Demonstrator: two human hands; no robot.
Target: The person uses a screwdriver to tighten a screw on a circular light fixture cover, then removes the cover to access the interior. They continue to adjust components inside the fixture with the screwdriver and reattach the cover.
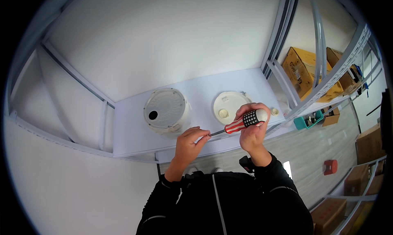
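My right hand (254,130) is wrapped round a screwdriver (245,121) with a red-and-white striped handle and a dark, star-patterned band. Its thin metal shaft points left. At the shaft's tip, my left hand (191,143) pinches with thumb and forefinger; whether a small part sits between them is too small to tell. Beyond my left hand stands a round white drum-shaped housing (174,106) with a dark round hole in its top. A shallow round white lid or dish (233,100) lies to the right, with a small cream-coloured round piece (223,113) in it.
The white shelf table (200,87) has grey metal posts on both sides. Another small cream cup-like piece (274,111) sits near its right edge. Cardboard boxes (305,71) fill a rack at right, above a teal bin (309,120). A red stool (330,166) stands on the floor.
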